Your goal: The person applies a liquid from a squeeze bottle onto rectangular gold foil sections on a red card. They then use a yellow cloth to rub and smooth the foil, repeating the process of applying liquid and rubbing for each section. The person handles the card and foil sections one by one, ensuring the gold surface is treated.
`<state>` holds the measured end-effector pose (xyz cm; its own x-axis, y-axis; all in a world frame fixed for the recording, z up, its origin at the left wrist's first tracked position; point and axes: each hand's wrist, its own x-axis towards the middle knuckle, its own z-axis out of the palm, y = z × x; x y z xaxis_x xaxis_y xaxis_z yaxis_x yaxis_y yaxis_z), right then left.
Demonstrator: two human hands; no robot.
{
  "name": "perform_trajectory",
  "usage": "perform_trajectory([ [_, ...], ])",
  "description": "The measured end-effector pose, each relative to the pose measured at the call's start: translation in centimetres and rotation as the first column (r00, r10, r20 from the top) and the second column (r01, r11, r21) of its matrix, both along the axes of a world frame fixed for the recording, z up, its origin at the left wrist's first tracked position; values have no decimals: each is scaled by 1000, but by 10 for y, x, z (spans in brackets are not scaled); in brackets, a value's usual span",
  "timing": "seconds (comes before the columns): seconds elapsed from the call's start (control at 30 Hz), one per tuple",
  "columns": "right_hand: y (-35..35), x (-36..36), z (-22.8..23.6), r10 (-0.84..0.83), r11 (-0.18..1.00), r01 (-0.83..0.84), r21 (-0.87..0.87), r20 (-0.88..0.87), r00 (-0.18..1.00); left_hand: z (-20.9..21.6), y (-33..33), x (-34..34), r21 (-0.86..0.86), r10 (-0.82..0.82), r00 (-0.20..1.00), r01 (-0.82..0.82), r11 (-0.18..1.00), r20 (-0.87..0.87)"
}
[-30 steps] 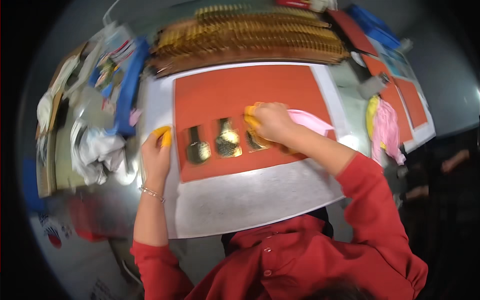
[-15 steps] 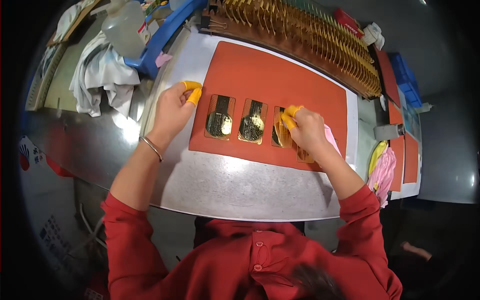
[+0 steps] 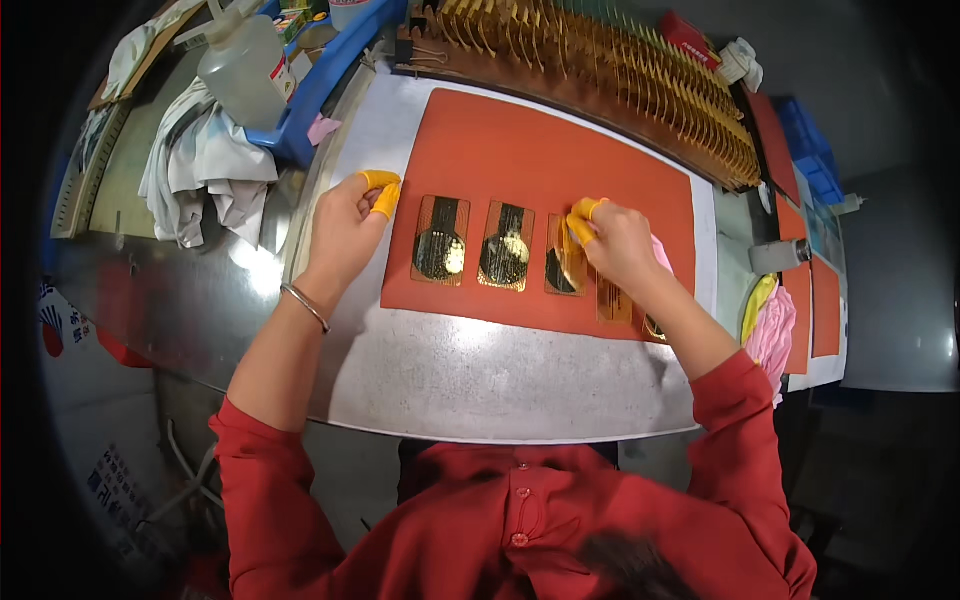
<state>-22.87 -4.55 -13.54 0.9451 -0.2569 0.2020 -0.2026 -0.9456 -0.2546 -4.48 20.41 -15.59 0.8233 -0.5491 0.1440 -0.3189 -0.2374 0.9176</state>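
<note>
On an orange-red mat (image 3: pixel 540 140) lies a row of thin gold plates, each patterned and with a dark round area. The leftmost plate (image 3: pixel 438 242) and the second plate (image 3: pixel 504 247) lie flat. Yellow finger covers sit on both hands' thumbs and index fingers. My right hand (image 3: pixel 622 245) pinches the upper right edge of the third plate (image 3: pixel 563 265), whose surface shows a lighter slanting band. Partly under my right forearm are a fourth plate (image 3: pixel 614 302) and another beyond it. My left hand (image 3: pixel 345 228) is closed in a pinch at the mat's left edge; whatever is between its fingertips is hidden.
A long rack (image 3: pixel 600 80) of upright gold plates stands behind the mat. To the left are a clear bottle (image 3: pixel 245 70), a blue tray (image 3: pixel 325 75) and a white cloth (image 3: pixel 215 165). A pink cloth (image 3: pixel 772 335) and a small grey bottle (image 3: pixel 780 256) lie right.
The view has shifted slightly. My right hand stays at the third plate, and the fifth plate now shows beside my forearm. My left hand keeps its pinch at the mat's left edge.
</note>
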Motion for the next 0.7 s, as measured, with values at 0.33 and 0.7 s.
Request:
perform_trajectory([
  [0.33,-3,-11,2,56,997,-57,49,29,998,2,-3,0,39,-49,997,46,998,62],
  [0.7,-1,-3,10,69,997,-69,31,-1,998,6,-4,-2,39,-40,999,39,998,26],
])
